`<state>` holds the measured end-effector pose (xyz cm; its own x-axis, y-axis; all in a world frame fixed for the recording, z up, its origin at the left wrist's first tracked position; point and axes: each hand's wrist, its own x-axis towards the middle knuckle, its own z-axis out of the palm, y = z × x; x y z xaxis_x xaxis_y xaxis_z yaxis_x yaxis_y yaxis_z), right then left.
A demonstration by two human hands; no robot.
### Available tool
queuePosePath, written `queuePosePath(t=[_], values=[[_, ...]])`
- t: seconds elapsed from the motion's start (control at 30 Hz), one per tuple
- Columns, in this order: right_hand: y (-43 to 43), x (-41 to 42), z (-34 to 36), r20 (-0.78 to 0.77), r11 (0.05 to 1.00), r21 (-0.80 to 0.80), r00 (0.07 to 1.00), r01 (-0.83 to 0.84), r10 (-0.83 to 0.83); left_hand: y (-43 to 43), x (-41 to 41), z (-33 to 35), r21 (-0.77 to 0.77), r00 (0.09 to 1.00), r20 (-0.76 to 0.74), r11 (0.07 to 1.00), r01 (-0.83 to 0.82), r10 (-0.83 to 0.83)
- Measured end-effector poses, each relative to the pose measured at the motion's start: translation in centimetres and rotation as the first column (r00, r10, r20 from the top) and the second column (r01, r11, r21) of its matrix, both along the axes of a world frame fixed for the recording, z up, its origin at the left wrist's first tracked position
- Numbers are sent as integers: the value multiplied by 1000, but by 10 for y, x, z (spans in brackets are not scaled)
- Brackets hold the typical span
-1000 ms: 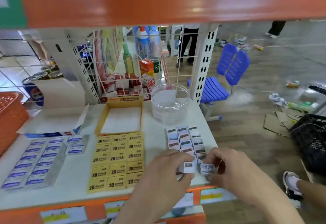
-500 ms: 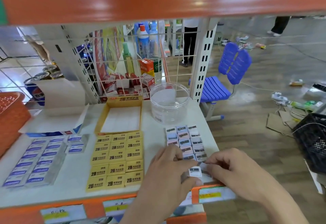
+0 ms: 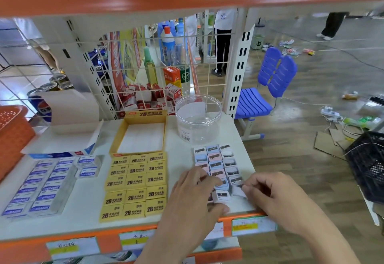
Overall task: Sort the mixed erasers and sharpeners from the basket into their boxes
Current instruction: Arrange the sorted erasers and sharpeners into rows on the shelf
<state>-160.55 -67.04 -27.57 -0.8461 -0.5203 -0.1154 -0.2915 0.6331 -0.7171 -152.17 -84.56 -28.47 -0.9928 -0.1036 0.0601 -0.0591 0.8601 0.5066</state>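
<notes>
Small pastel sharpeners (image 3: pixel 216 161) lie in a neat three-wide grid on the right of the white shelf (image 3: pixel 87 199). My left hand (image 3: pixel 193 199) pinches a white sharpener (image 3: pixel 222 195) at the grid's near end, thumb under it and fingers over it. My right hand (image 3: pixel 270 195) pinches another white sharpener (image 3: pixel 239 191) beside it, low on the shelf. Yellow 2B erasers (image 3: pixel 135 183) form a grid in the middle, in front of their yellow box (image 3: pixel 143 118). Blue-and-white erasers (image 3: pixel 41 182) lie in rows at the left, near their blue-and-white box (image 3: pixel 62 141).
A clear round tub (image 3: pixel 198 118) stands behind the sharpeners. The orange basket (image 3: pixel 12 135) sits at the far left. A wire grid backs the shelf and an orange shelf hangs overhead. To the right are a blue chair (image 3: pixel 268 89) and a black crate (image 3: pixel 367 164).
Both hands have come down from just above the shelf's front edge and moved forward, bringing their sharpeners to the near end of the sharpener grid.
</notes>
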Motion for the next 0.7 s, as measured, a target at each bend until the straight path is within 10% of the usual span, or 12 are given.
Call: queuePosePath(t=[0.7], values=[[4, -2, -4, -17, 996, 46, 997, 71, -70, -8, 6, 4, 151, 995, 62, 985, -84, 75]])
